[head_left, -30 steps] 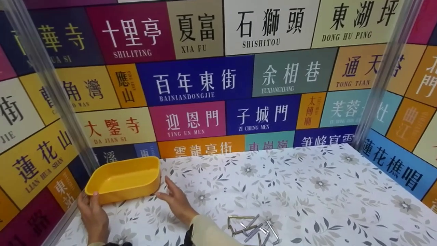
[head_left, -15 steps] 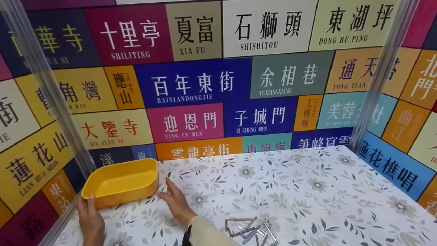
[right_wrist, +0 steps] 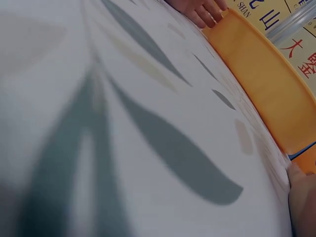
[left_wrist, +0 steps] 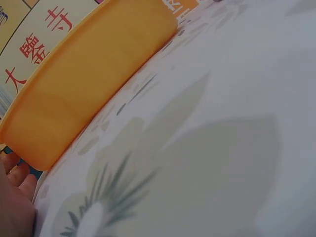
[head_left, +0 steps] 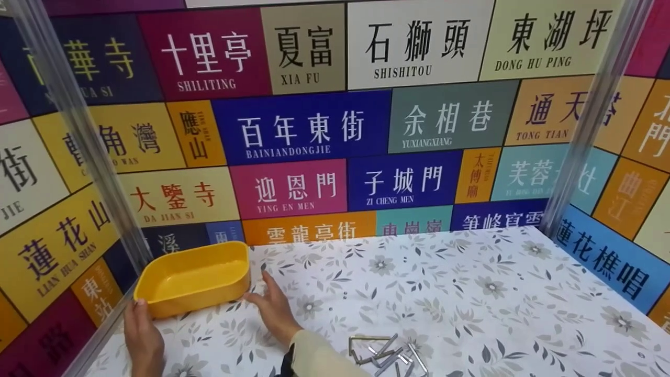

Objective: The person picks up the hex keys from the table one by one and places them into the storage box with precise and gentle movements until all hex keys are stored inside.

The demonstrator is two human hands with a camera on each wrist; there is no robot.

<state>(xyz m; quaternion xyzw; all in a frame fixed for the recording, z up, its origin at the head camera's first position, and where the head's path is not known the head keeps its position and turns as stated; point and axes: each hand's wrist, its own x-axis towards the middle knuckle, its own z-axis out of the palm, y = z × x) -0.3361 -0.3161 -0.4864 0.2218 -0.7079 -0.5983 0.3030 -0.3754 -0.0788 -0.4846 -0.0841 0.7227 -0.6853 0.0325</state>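
A yellow rectangular plastic container (head_left: 193,301) with rounded corners stands upright at the table's left back, nothing visible inside. My left hand (head_left: 142,335) is at its front left corner, fingers fairly straight, the fingertips at the wall; contact is hard to confirm. At the opposite end my right hand (head_left: 276,309) lies beside the container, thumb and fingers spread, the thumb tip close to its wall. In the left wrist view the container (left_wrist: 84,84) rises beside the left fingers (left_wrist: 19,174). The right wrist view shows the container (right_wrist: 261,74) between both hands.
Several L-shaped metal hex keys (head_left: 387,353) lie in a loose pile at the front middle of the table. White floral cloth (head_left: 471,314) covers the tabletop. Colourful sign-patterned walls (head_left: 309,125) and clear corner posts (head_left: 94,136) enclose the back and sides.
The right hand has moved slightly rightward, and the left thumb has slipped back from the container's front wall toward its corner. The container has barely moved. The head view has shifted slightly.
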